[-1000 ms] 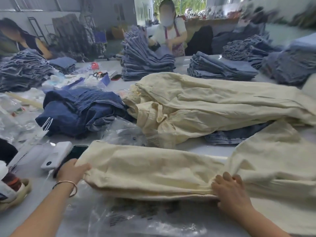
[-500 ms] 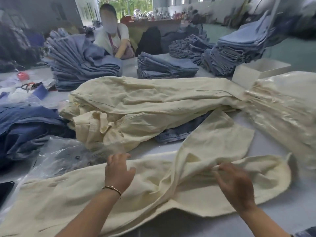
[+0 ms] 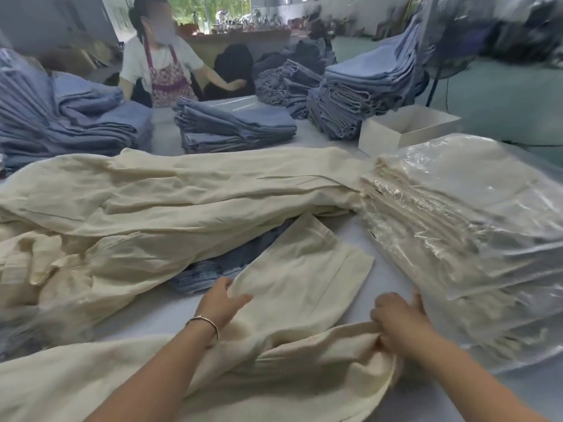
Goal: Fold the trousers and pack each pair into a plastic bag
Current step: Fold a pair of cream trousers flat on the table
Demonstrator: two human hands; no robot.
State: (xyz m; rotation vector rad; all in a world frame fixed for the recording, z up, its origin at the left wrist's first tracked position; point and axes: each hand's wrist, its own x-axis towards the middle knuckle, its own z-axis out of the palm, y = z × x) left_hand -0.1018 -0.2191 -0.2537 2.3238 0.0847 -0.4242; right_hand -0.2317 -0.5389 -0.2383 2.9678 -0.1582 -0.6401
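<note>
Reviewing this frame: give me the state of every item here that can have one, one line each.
Cream cotton trousers under the hands: unfolded, legs splayed, not bagged.
Left hand: fingers straight, resting on one leg.
Right hand: gripping the other leg's bunched fabric.
Heap of cream trousers behind: loose, unfolded.
Stack of clear plastic bags with cream trousers: folded, packed.
White cardboard box: open-topped.
Light blue jeans stacks: folded, unbagged.

The room is a large workshop hall with a pale green floor on the right side. A grey wall stands at the far left. At the back, a wide opening shows green trees and lets daylight in. A long counter with small blurred objects runs below it. A black standing fan is at the right.
</note>
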